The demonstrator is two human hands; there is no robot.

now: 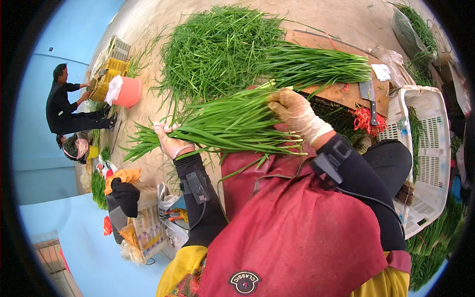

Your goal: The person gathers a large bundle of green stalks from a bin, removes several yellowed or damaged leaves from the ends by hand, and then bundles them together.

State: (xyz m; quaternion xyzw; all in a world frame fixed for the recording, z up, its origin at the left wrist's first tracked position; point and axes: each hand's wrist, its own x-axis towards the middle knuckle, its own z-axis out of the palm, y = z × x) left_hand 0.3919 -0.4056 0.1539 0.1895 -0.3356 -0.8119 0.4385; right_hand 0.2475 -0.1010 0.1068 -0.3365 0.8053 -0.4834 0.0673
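I hold a bunch of long green chives (222, 123) across my lap, over a dark red apron (292, 218). My left hand (170, 141), in a thin pale glove, grips the leafy end of the bunch. My right hand (297, 114), gloved too, is closed around the bunch's stem end. A second tidy bunch of chives (316, 64) lies on a wooden board (341, 91) just beyond my right hand. Black sleeves with small devices strapped at the wrists cover both forearms.
A big loose heap of chives (213, 44) lies on the ground ahead. A cleaver (369, 96) and red bands (363, 119) rest on the board. A white plastic crate (430, 143) stands at right. At left are a pink bucket (127, 91), yellow crates (111, 74) and two people (67, 106).
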